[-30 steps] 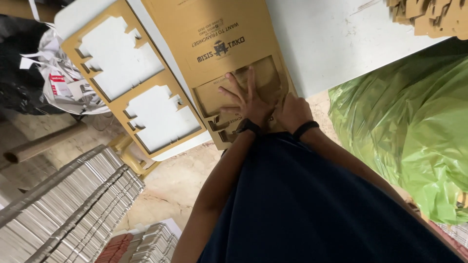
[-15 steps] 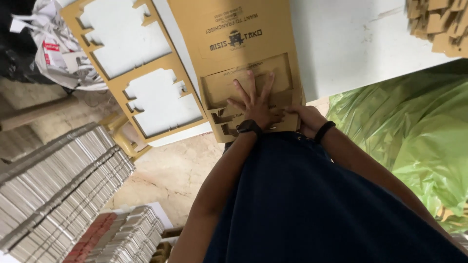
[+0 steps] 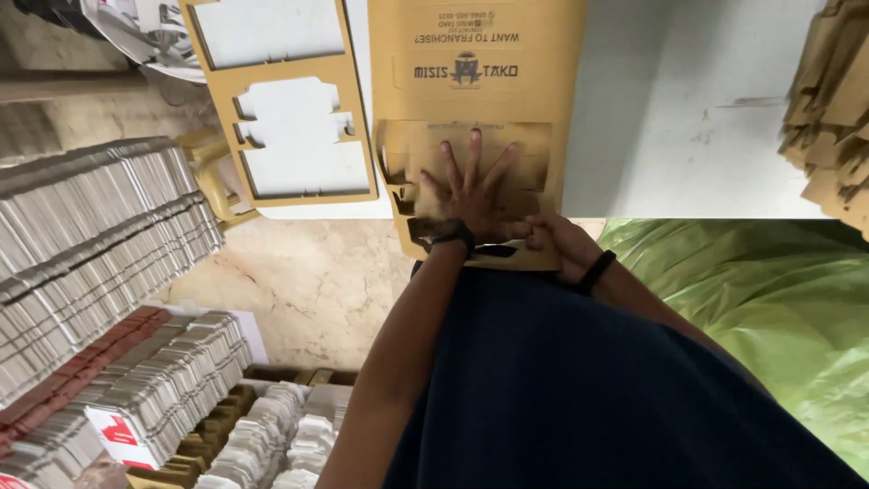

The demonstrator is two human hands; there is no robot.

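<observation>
The left hand point(image 3: 471, 195) is laid flat, fingers spread wide and nothing clasped, on a brown die-cut cardboard sheet point(image 3: 480, 100), which is pressed down against the white table point(image 3: 688, 109); a dark band is worn at that wrist. The right hand point(image 3: 557, 243) is set just beside it at the sheet's near edge, where the sheet overhangs the table; its fingers are curled against the cardboard edge, but whether the edge is truly pinched cannot be told from this view. A dark band is also seen at the right wrist. The sheet is printed in dark ink on its far half, and partly cut flaps are seen around the spread hand. Just to the left of it, a cardboard waste frame point(image 3: 281, 100) with two box-shaped cut-outs is lain on the same table, the white surface being shown through the holes. At the far right edge of the table, a ragged stack of brown cardboard pieces point(image 3: 837, 118) is kept. Below the table on the right, a large green plastic bag point(image 3: 769, 317) is seen, its contents hidden. On the floor to the left, long rows of flat grey-white carton blanks point(image 3: 90, 244) are stacked on edge, and nearer, more bundled blanks point(image 3: 181, 389), some with red print, are packed closely together.
</observation>
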